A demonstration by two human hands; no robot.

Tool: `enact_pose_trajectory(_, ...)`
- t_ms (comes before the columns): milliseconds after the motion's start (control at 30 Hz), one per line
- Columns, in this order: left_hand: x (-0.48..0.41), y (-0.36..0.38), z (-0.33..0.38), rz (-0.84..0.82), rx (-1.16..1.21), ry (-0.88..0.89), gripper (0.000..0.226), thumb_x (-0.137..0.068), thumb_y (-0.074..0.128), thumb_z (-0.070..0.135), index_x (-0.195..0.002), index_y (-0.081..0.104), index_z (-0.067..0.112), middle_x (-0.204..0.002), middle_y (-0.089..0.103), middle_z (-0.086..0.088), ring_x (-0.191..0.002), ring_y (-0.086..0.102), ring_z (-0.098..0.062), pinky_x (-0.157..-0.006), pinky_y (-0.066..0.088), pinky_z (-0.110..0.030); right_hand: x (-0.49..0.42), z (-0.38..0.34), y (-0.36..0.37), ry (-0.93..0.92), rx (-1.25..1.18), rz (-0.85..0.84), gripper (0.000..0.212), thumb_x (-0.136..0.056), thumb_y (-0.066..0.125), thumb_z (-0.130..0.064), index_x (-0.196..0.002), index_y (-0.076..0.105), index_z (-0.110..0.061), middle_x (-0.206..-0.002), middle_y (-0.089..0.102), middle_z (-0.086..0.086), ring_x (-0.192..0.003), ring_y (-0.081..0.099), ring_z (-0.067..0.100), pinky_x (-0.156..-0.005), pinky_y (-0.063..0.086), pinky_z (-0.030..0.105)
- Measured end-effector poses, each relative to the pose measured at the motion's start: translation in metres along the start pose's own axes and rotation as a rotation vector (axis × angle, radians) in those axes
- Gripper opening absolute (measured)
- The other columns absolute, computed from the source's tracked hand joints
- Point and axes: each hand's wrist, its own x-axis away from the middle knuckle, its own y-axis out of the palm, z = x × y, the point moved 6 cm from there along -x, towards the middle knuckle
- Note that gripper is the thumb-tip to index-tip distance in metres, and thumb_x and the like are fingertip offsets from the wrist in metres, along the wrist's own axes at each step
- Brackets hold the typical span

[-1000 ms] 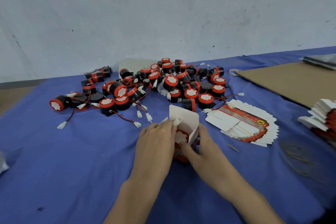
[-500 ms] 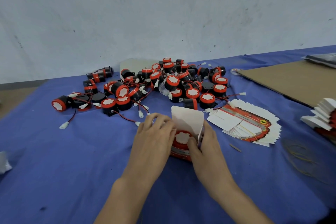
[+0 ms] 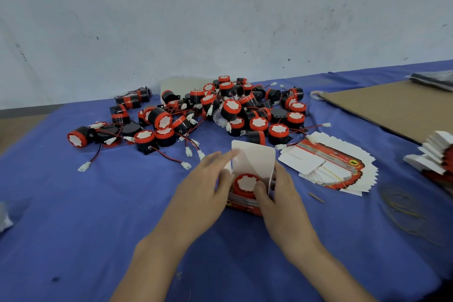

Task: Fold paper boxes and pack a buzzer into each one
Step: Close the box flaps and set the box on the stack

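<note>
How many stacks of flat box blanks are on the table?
2. One fanned stack lies right of the open box; the second stack sits at the right edge, partly cut off. Others may be hidden.

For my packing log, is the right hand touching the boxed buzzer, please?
Touching: head view shows the right hand, thumb pressed on the buzzer in the box.

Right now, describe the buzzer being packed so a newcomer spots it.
On the blue cloth, nearer than the buzzer pile, an open paper box stands between the left hand and right hand. The buzzer sits inside it, red-rimmed white face up: the only one boxed.
</note>
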Motion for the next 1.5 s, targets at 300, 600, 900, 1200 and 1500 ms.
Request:
enact_pose_trajectory(300, 0.003, -0.008, -0.021, 0.111, 0.452, -0.251, 0.026, -0.104, 0.048, 0.029, -0.127, 0.052, 0.041, -0.101, 0.07, 0.01, -0.086, 0.066, 0.003, -0.07, 0.054, -0.016, -0.012, 0.011, -0.004, 0.158, -0.384, -0.176, 0.054, -0.099, 0.034, -0.062, -0.146, 0.041, -0.037, -0.138, 0.06, -0.004, -0.119, 0.059, -0.001, -0.104, 0.047, 0.024)
enact_pose_trajectory(600, -0.002, 0.017, -0.02, -0.053, 0.378, -0.194, 0.011, -0.101, 0.055, 0.029, -0.102, 0.062, 0.036, -0.099, 0.064, 0.003, -0.082, 0.058, -0.019, -0.072, 0.051, -0.032, -0.009, 0.002, -0.007, 0.018, -0.24, -0.164, 0.021, -0.1, 0.058, -0.019, -0.107, 0.057, -0.038, -0.107, 0.066, -0.016, -0.097, 0.066, 0.005, -0.076, 0.058, 0.024)
enact_pose_trajectory(900, 0.008, 0.009, -0.029, -0.132, 0.293, -0.143, 0.039, -0.1, 0.044, 0.016, -0.103, 0.073, 0.042, -0.122, 0.058, 0.027, -0.107, 0.059, -0.003, -0.084, 0.049, -0.025, -0.004, 0.019, -0.025, -0.096, -0.035, -0.325, 0.051, -0.104, 0.04, -0.005, -0.108, 0.072, -0.045, -0.142, 0.049, -0.027, -0.132, 0.043, -0.006, -0.103, 0.044, 0.021)
enact_pose_trajectory(1200, 0.02, 0.011, -0.019, -0.167, -0.017, 0.07, 0.054, -0.079, 0.035, 0.086, -0.129, 0.035, 0.064, -0.128, 0.034, 0.055, -0.129, 0.031, 0.018, -0.106, 0.034, -0.017, 0.006, 0.0, -0.023, -0.243, 0.141, -0.389, 0.035, -0.086, 0.055, -0.065, -0.12, 0.049, -0.062, -0.137, 0.039, -0.046, -0.107, 0.049, -0.018, -0.084, 0.035, -0.001)
enact_pose_trajectory(1500, 0.019, 0.006, -0.011, -0.041, 0.129, 0.068, 0.028, -0.091, 0.052, 0.064, -0.112, 0.058, 0.048, -0.118, 0.059, 0.033, -0.119, 0.051, 0.004, -0.096, 0.043, -0.019, 0.003, -0.004, -0.022, -0.234, 0.093, -0.343, 0.03, -0.088, 0.048, -0.063, -0.114, 0.058, -0.054, -0.131, 0.046, -0.044, -0.113, 0.048, -0.018, -0.084, 0.039, 0.001)
